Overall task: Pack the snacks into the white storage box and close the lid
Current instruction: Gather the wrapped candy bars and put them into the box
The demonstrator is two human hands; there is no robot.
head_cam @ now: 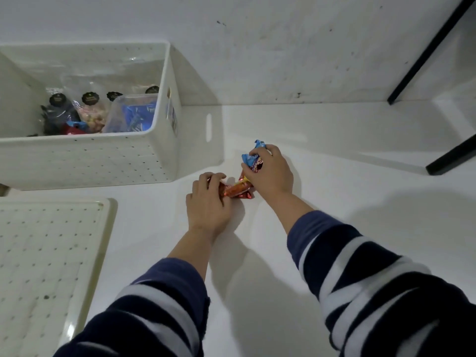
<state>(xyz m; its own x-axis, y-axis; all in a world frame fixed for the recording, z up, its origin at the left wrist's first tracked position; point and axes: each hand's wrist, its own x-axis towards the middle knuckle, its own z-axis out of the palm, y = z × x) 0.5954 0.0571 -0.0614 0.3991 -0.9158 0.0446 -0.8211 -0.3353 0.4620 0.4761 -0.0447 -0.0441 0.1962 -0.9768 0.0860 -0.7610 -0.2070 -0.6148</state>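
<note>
Snacks mostly in box point(85, 155) at 10 o'clock; lid point(51, 253) off at 8. Left hand point(208, 202) grips orange packs point(238, 190), right hand point(270, 173) pinches blue pack point(251, 158) on bench point(334, 176), center. Left: pack, close.

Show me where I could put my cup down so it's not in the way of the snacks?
Bare white floor lies to the right of the right hand, toward the black legs, and near the sleeves beside the lid. It is crowded where both hands gather wrappers by the white storage box, left hand included.
</note>
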